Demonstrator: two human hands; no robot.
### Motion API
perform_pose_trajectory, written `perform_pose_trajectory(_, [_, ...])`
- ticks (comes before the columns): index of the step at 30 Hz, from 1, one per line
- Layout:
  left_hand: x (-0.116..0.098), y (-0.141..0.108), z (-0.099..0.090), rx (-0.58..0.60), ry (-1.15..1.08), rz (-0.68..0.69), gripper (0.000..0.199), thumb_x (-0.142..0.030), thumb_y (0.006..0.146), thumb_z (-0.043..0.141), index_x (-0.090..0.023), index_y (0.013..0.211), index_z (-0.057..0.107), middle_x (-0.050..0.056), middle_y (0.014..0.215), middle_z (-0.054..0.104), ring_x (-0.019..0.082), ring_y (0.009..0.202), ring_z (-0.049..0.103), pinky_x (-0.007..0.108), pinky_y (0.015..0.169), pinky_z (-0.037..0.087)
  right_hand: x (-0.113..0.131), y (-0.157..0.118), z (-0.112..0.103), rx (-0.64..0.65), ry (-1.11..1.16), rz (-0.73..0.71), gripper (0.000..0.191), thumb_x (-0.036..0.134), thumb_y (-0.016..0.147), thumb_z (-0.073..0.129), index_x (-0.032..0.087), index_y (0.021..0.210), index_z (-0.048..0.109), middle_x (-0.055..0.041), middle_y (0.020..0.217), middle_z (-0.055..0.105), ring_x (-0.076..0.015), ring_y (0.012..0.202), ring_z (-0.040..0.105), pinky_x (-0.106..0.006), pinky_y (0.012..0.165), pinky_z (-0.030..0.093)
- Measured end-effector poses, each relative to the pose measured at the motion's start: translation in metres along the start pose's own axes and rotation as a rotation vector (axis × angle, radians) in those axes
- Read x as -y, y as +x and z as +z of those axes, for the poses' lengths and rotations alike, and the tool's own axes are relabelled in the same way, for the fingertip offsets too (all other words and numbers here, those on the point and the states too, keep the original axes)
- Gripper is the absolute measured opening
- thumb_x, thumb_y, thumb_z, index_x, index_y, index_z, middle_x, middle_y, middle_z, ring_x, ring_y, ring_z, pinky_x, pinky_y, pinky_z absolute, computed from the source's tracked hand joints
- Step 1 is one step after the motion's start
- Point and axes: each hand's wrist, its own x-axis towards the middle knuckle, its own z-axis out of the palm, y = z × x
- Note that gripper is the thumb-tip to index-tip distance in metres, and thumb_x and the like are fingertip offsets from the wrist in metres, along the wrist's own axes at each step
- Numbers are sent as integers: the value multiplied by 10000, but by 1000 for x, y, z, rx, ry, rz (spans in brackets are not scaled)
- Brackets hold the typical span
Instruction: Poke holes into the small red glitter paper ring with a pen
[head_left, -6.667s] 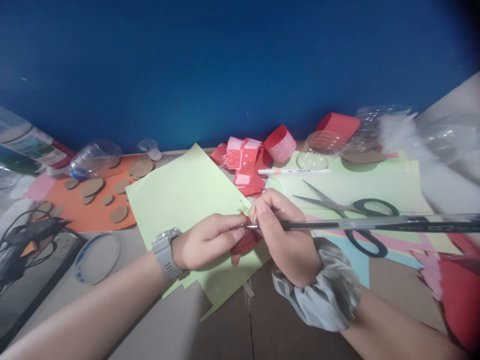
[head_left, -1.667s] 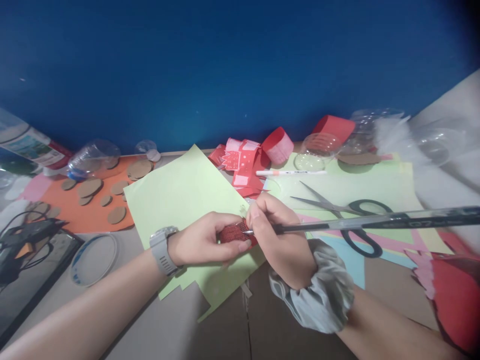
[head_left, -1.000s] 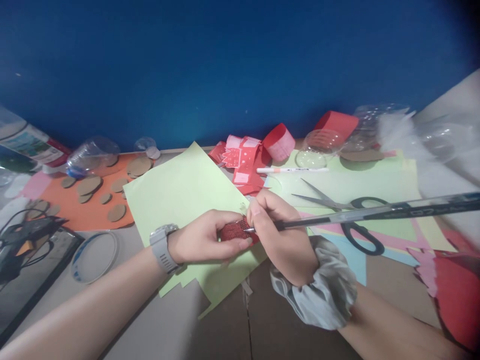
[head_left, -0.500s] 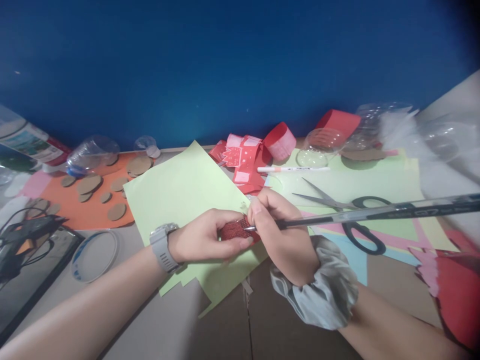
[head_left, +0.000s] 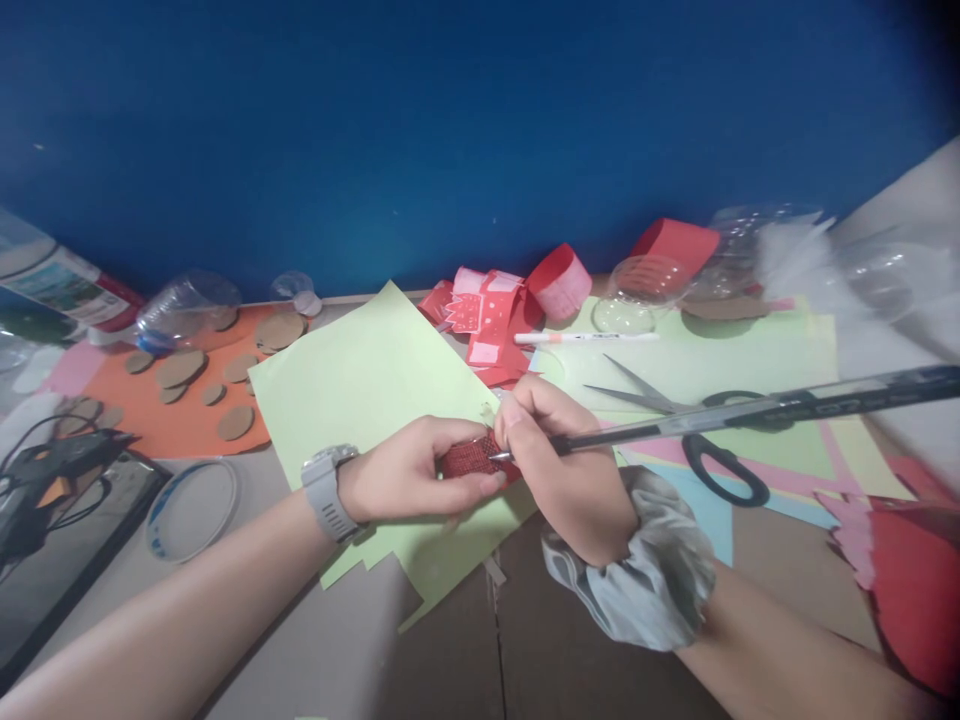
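Red paper piece (head_left: 466, 460), densely marked with small dark lines, lies between the two hands, over the lower part of a pale green sheet (head_left: 360, 380) on the tabletop (head_left: 322, 650). The left hand (head_left: 409, 475) is clamped on it, thumb along the near edge and fingers along the far one. The right hand (head_left: 574, 495) is closed around a pen (head_left: 675, 426), its tip at the piece's right part; whether it presses down is too small to tell. The hands are close together, and the right hand's fingertips hide the piece's right end.

Judging by its look, the piece should be very light, thin and easily bent or creased, with little slip against skin. Fresh ink might smear, so the edges seem the best hold, pinched gently and flat. Scissors (head_left: 664, 404) lie open just beyond the right hand.
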Motion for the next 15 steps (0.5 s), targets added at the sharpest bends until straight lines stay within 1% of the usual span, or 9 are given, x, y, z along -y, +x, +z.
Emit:
perform_pose_trajectory(5, [0, 0, 0, -5, 22, 13, 199, -303, 879, 549, -127, 795, 509, -18, 554, 538, 67, 461, 511, 158, 443, 396, 0, 0, 0, -15, 1, -8, 268, 173, 899, 402, 202, 633, 385, 51, 573, 340, -91, 524, 330, -235, 492, 289])
perform_pose_trajectory(9, [1, 1, 0, -2, 29, 21, 202, -307, 879, 548, -123, 804, 511, -15, 564, 537, 68, 471, 510, 161, 446, 395, 0, 0, -1, 2, -4, 1, 271, 175, 900, 395, 203, 631, 381, 49, 577, 343, -94, 530, 332, -237, 498, 295])
perform_pose_trajectory(15, [1, 1, 0, -5, 51, 22, 211, -318, 882, 544, -125, 803, 507, -16, 563, 539, 72, 473, 516, 166, 450, 394, 0, 0, 0, -11, -7, -9, 270, 177, 901, 396, 203, 633, 383, 50, 578, 342, -94, 536, 336, -234, 502, 296])
